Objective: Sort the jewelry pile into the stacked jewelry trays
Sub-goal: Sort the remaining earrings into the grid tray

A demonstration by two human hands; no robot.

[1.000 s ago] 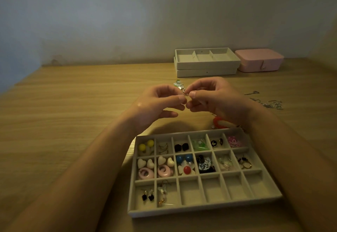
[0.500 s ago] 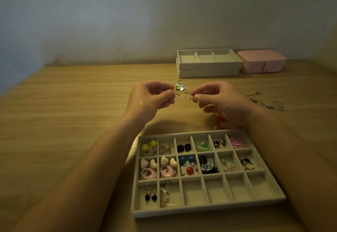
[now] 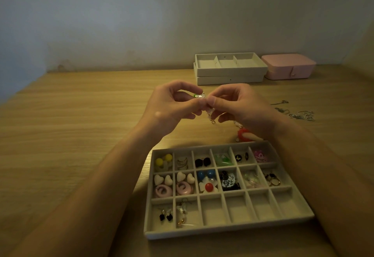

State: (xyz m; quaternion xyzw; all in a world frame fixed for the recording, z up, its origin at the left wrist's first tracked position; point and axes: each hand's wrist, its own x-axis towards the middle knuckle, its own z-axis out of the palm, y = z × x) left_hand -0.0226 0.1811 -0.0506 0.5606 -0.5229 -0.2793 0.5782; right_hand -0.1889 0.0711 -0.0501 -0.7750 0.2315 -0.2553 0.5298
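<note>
A beige tray with many small compartments [image 3: 228,227] lies in front of me; its upper two rows hold earrings and rings, and two bottom-left cells hold dangling earrings. Above it my left hand [image 3: 172,107] and my right hand [image 3: 244,107] meet fingertip to fingertip, both pinching a small silver chain piece [image 3: 210,113] whose clasp end hangs down between them. A red bead piece [image 3: 243,134] lies on the table under my right wrist. Loose silver jewelry [image 3: 299,114] is scattered to the right.
Two stacked beige trays [image 3: 230,70] stand at the back by the wall, the top one with three wide compartments. A closed pink jewelry box [image 3: 289,66] sits to their right. Wooden table surface [image 3: 81,125] stretches to the left.
My hands had drawn apart with the chain stretched between them; now they are back together and the chain's end dangles below the fingers.
</note>
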